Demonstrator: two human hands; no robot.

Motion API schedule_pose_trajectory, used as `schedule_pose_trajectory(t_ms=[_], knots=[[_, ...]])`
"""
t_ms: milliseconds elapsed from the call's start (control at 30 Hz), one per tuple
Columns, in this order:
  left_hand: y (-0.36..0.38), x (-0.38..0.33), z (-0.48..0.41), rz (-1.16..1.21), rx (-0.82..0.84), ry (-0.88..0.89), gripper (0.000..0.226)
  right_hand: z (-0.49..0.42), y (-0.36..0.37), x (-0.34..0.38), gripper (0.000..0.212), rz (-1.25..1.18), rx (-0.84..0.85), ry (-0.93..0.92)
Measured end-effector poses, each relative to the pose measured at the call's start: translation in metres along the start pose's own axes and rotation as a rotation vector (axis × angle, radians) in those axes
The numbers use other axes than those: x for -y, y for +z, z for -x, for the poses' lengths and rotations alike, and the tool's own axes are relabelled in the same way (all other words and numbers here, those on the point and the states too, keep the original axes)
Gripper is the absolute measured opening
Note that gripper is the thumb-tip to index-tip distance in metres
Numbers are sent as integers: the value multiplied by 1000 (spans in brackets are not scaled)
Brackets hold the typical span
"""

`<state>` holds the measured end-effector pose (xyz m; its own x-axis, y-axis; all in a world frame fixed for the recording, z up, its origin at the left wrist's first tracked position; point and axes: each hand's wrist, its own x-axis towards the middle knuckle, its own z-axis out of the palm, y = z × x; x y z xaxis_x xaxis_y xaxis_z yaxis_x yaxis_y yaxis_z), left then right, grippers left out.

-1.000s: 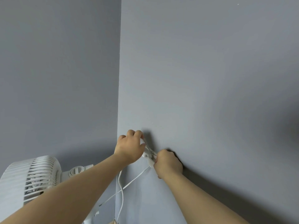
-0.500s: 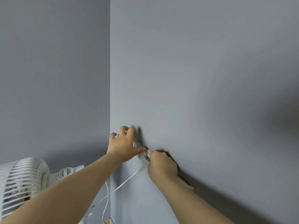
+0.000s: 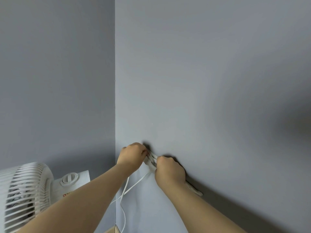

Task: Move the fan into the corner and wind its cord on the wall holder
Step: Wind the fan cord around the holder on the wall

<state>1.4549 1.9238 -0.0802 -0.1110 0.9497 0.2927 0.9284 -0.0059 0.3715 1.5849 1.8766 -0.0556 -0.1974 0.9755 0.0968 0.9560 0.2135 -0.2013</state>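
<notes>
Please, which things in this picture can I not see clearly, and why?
Head view only.
Holder: mostly hidden behind the left hand and right hand; shape unclear.
Cord: turns covered by the hands; leaves by the bottom edge, plug unseen.
Fan: cut by the left and bottom edges, blurred, partly behind the left forearm.
Red label on the fan: too small to read.
White piece under the right wrist: cannot identify.

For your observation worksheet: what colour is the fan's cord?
The cord is white; head view.
</notes>
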Motion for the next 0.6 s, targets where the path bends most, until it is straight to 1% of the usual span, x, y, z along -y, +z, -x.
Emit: schedule_pose_trajectory(t_ms=[100, 400, 500, 600], knots=[[-1, 3, 1, 10, 47, -39, 30, 0, 1, -1, 28, 0, -5, -7], [-2, 0, 5, 201, 206, -175, 32, 0, 3, -1, 27, 16, -20, -13], [6, 5, 7, 339, 221, -228, 37, 0, 3, -2, 29, 12, -26, -16], [10, 5, 11, 489, 205, -260, 33, 1, 2, -2, 30, 5, -31, -18]])
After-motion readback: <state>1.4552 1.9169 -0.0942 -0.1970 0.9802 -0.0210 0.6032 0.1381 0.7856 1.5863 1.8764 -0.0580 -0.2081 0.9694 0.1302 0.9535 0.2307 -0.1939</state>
